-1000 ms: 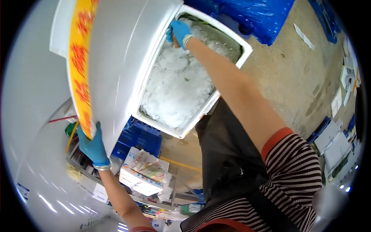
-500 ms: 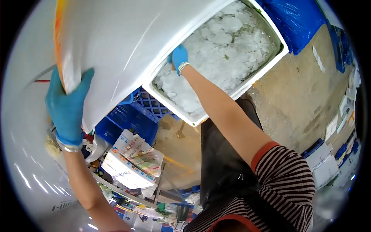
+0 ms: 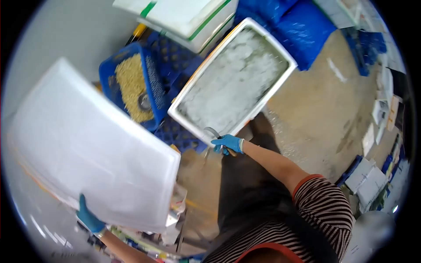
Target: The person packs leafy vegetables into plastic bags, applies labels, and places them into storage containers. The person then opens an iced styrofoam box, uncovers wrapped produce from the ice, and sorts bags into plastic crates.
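Note:
My left hand (image 3: pixel 90 217), in a blue glove, grips the lower edge of a large white foam lid (image 3: pixel 96 153), its thumb lying over the lid's face. The lid is tilted, off to the left of the foam box. Also gloved in blue, my right hand (image 3: pixel 230 143) is closed around a small curved-blade knife (image 3: pixel 212 131) with a brownish handle. That hand is over the near corner of the white foam box (image 3: pixel 189 128). Crushed ice (image 3: pixel 223 87) and some cloudy water fill the box; anything under the ice is hidden.
A blue basket (image 3: pixel 156 87) holds pale yellowish pieces (image 3: pixel 130 83) and a round metallic item. Behind it are a white box with green tape (image 3: pixel 193 22) and blue pallets (image 3: pixel 175 136). Blue plastic sheeting (image 3: pixel 302 33) lies at the back right; the floor (image 3: pixel 311 109) looks wet.
The lid has swung left and down with my left hand, uncovering the blue basket and taped box. My right hand has come out of the ice to the near corner, knife now visible.

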